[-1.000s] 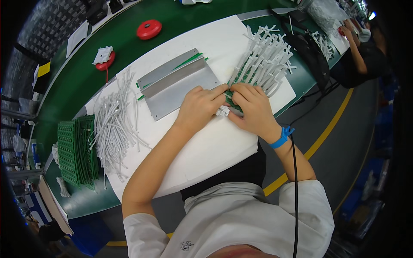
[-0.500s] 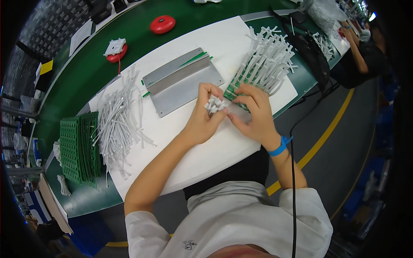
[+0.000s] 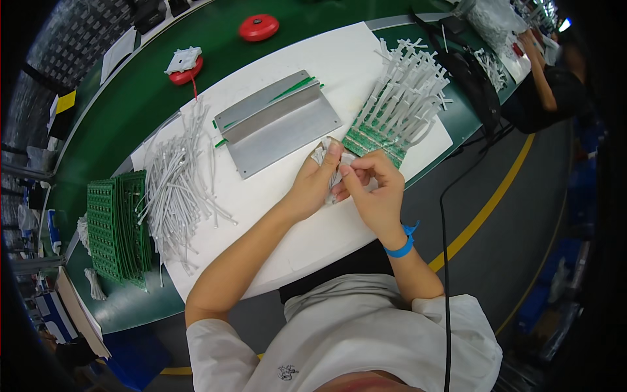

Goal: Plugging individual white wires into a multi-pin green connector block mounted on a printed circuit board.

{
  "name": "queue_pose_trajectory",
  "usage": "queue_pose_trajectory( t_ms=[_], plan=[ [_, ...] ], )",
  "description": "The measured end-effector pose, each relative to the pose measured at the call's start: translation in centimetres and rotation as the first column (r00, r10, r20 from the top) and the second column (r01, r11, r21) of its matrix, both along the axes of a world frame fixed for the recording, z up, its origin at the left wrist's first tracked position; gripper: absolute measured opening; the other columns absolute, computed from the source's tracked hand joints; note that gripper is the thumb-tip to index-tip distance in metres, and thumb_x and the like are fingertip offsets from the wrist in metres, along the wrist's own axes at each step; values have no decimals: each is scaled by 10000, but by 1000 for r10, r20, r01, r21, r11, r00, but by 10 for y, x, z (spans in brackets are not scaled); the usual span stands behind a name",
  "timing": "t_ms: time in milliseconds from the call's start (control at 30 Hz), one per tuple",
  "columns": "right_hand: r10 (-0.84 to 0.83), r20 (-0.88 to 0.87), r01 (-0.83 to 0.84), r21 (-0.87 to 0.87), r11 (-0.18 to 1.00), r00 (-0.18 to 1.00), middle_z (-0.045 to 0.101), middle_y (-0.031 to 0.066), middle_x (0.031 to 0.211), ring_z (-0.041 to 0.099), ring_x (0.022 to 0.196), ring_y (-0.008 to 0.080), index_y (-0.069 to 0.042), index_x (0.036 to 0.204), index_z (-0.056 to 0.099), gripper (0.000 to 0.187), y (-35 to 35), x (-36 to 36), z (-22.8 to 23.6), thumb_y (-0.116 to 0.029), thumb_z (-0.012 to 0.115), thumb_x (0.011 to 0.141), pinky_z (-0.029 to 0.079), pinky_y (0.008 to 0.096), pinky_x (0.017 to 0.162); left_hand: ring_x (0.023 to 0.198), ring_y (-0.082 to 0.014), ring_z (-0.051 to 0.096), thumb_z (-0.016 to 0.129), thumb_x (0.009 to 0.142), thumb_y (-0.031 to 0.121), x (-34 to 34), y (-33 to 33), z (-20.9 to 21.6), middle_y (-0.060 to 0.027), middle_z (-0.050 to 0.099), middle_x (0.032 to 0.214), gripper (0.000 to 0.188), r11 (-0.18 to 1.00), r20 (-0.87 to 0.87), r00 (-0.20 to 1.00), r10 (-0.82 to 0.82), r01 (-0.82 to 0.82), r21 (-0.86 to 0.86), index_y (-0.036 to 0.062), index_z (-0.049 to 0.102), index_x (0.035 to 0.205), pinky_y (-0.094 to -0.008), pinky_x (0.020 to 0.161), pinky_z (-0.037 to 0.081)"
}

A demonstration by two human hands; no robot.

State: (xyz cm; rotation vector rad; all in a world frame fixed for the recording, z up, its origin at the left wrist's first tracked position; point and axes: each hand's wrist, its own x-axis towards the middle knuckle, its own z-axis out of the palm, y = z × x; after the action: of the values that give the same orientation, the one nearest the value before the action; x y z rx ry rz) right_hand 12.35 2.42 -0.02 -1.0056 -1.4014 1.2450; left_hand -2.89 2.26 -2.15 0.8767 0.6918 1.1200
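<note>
Over the white sheet, my left hand is closed around a small bunch of white cables with white plug ends. My right hand meets it from the right, thumb and finger pinching the white end of a cable at the bunch. Just beyond my hands lies a green circuit board panel. Rows of white cables stand up from its far part, while its near strip is bare. A grey metal fixture with a raised ridge and green strips sits left of the panel.
Loose white cables lie in a heap at left, beside a stack of green panels. Two red round objects sit at the back, one under a white part. A black cord hangs at right. Another person works far right.
My right hand has drawn back from the circuit board panel toward me and now pinches at the bunch. My left hand has turned, its thumb now over the cables. More of the panel's near strip shows.
</note>
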Motion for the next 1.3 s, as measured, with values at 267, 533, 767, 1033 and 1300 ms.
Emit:
queue_pose_trajectory(
  t_ms=[267, 533, 767, 1033, 1300],
  plan=[
    [-176, -191, 162, -91, 983, 966, 656, 42, 821, 602, 634, 65, -8, 976, 596, 132, 14, 14, 4, -97, 690, 1004, 436, 206, 509, 547, -79, 431, 403, 1125, 440, 4, -2, 18, -87, 563, 929, 384, 989, -29, 994, 110, -112, -95, 67, 492, 1137, -250, 497, 394],
    [-230, -214, 227, -38, 973, 949, 714, 106, 847, 635, 642, 94, -7, 986, 571, 152, 21, 21, 4, -119, 668, 1023, 481, 228, 514, 482, -49, 370, 530, 1102, 265, 1, 0, 20, -43, 578, 815, 262, 992, -32, 999, 1, -6, -129, 26, 532, 1209, -241, 454, 349],
    [-225, -207, 228, -13, 974, 952, 723, 120, 857, 664, 653, 115, -1, 988, 569, 135, 21, 30, 7, -100, 651, 1029, 519, 242, 537, 472, -47, 352, 538, 1097, 233, 3, 1, 14, -42, 572, 792, 238, 989, 53, 995, 84, -76, -127, 18, 562, 1196, -243, 445, 334],
    [-229, -112, 240, 99, 966, 967, 726, 118, 873, 673, 657, 118, 26, 1042, 605, 99, 15, 30, 12, -60, 649, 1020, 533, 237, 552, 453, -50, 325, 507, 1111, 319, -5, 3, 20, -42, 538, 748, 325, 975, 81, 997, -6, 24, -220, 4, 588, 1121, -250, 441, 306],
    [2, 178, -72, 388, 919, 984, 731, 156, 1035, 708, 890, 187, 20, 1127, 658, 257, 26, 54, 29, -13, 737, 885, 556, 276, 731, 459, -53, 335, 560, 1090, 335, -7, 4, 21, -20, 526, 723, 311, 981, 8, 998, 66, -63, -185, 26, 584, 1075, -245, 442, 294]
  ],
)
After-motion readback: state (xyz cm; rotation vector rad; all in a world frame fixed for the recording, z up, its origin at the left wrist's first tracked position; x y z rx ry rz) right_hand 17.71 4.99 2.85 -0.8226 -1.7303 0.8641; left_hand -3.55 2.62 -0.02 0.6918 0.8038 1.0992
